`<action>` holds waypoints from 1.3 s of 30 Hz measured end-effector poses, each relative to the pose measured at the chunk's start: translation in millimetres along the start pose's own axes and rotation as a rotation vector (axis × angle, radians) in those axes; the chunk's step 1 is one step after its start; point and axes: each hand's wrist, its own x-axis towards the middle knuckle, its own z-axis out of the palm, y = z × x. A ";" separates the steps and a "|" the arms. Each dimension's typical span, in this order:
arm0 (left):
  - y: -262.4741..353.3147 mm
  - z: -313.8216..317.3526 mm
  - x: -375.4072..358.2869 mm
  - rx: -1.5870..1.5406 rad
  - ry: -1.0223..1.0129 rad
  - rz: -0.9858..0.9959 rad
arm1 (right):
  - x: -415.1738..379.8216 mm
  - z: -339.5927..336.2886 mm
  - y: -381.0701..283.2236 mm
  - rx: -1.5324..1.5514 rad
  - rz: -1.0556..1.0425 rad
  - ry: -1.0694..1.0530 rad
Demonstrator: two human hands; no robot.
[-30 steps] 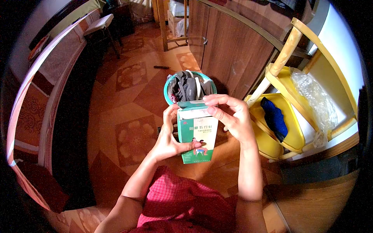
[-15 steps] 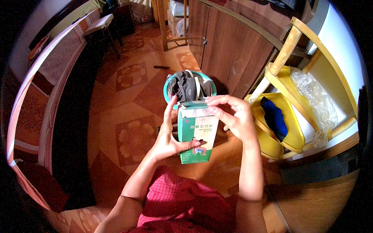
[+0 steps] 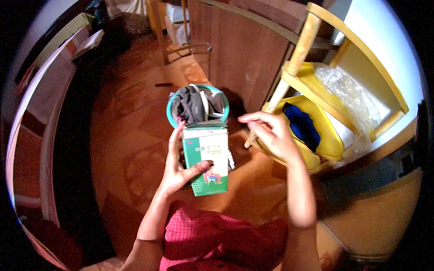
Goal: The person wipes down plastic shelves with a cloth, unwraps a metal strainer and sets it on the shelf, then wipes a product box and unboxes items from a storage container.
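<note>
While the left hand grips a flat green-and-white cardboard box at frame centre, thumb across its front, the right hand hovers just right of it, fingers loosely curled, holding nothing. Round teal bin of crumpled stuff sits right above.
</note>
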 end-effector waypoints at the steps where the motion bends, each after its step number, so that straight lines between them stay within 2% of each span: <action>1: -2.4 0.8 0.6 -0.011 0.008 0.002 | -3.2 -18.7 33.0 -0.120 -0.111 0.154; 2: -1.7 1.9 0.5 0.013 -0.011 -0.004 | -9.0 -37.3 52.0 -0.379 -0.113 0.402; 3: -1.6 5.5 0.3 0.008 -0.012 -0.010 | -13.8 -57.8 59.0 -0.661 0.067 0.524; 5: 1.4 10.1 1.8 -0.048 -0.034 -0.056 | -13.7 -84.2 118.9 -1.236 0.071 0.701; 6: -5.5 11.0 3.0 -0.063 -0.052 0.006 | -13.3 -89.7 148.5 -1.278 0.099 0.697; 7: -2.5 13.4 2.5 -0.068 -0.049 -0.024 | -13.2 -97.1 166.8 -1.319 0.125 0.690; 9: -11.8 13.2 2.4 -0.065 -0.046 0.008 | -13.1 -119.5 168.2 -0.957 0.280 0.480; 11: -14.6 11.8 1.0 -0.020 -0.007 0.017 | -19.3 -119.3 156.3 -0.935 0.150 0.635; 13: -14.9 9.7 2.1 -0.021 0.034 0.036 | -35.7 -98.4 132.2 -0.465 0.026 0.760; 15: -11.5 15.1 6.5 -0.047 0.056 0.036 | -47.5 -55.6 76.8 0.102 0.095 0.811; 16: -10.8 17.2 7.9 -0.063 0.065 0.036 | -45.7 -33.3 56.3 0.197 0.043 0.810; 17: -23.3 17.6 9.5 0.083 0.082 0.107 | -43.6 -10.6 40.4 0.297 -0.007 0.815; 19: -30.6 20.3 7.1 0.226 0.050 0.115 | -29.0 25.1 15.1 0.266 -0.095 0.714; 20: -32.2 25.5 7.5 0.206 0.129 0.171 | -22.0 41.8 8.9 0.280 -0.117 0.576; 22: -37.6 22.5 4.6 0.221 0.205 0.178 | -3.2 74.6 6.7 0.093 -0.336 0.448; 23: -48.9 17.6 0.7 0.227 0.254 0.203 | 6.7 88.5 8.5 -0.107 -0.529 0.451; 24: -50.0 16.4 -3.3 0.218 0.264 0.075 | 9.4 96.4 5.0 -0.196 -0.566 0.400; 25: -51.2 16.1 -1.8 0.219 0.312 0.130 | 10.6 102.4 2.9 -0.286 -0.599 0.348; 27: -43.4 11.6 -6.2 0.209 0.314 0.077 | 16.9 110.9 4.2 -0.190 -0.556 0.409; 28: -54.1 9.7 -7.7 0.260 0.344 0.195 | 19.8 110.7 4.4 -0.169 -0.576 0.419; 30: -47.6 9.9 -5.5 0.254 0.310 0.181 | 21.7 105.7 4.3 -0.152 -0.605 0.463; 31: -41.4 9.6 -3.3 0.265 0.286 0.177 | 22.1 101.9 7.2 -0.133 -0.598 0.469; 32: -35.8 8.0 -1.7 0.276 0.263 0.176 | 22.7 98.9 8.8 0.029 -0.505 0.475; 33: -30.3 8.4 0.2 0.134 0.230 0.109 | 23.3 95.5 11.6 0.189 -0.410 0.476; 35: -17.0 10.0 2.9 -0.044 0.250 0.050 | 25.5 88.4 15.3 0.631 -0.104 0.448; 37: -25.9 7.0 3.5 -0.004 0.238 0.063 | 18.2 88.8 9.2 0.669 -0.021 0.338; 38: -47.6 3.9 -0.6 0.134 0.238 0.105 | 14.9 93.7 5.6 0.421 -0.181 0.209; 39: -52.5 3.5 -3.1 0.274 0.235 0.147 | 22.2 100.5 4.8 -0.162 -0.573 0.353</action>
